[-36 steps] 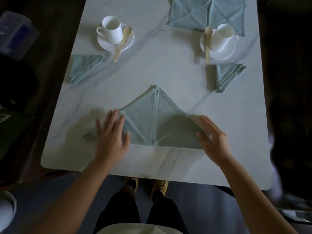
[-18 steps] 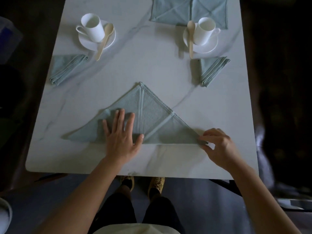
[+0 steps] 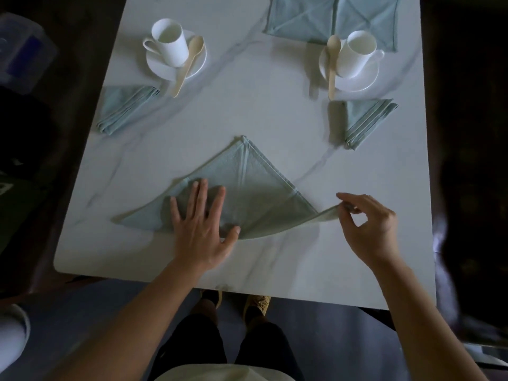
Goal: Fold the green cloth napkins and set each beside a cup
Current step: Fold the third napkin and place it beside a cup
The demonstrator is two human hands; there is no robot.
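A green napkin, folded into a triangle with its tip pointing away, lies on the white marble table near me. My left hand presses flat on its left half, fingers straight. My right hand pinches the napkin's right corner between thumb and fingers and holds it lifted off the table. One folded napkin lies beside the left cup, another folded napkin beside the right cup.
Each cup stands on a saucer with a wooden spoon leaning on it. Unfolded green napkins lie at the far edge. A clear plastic container sits off the table at left. The table's near edge runs just below my hands.
My right hand went from lying on the right corner to pinching it and has lifted it off the table. My left hand slid right onto the napkin and stays pressed flat.
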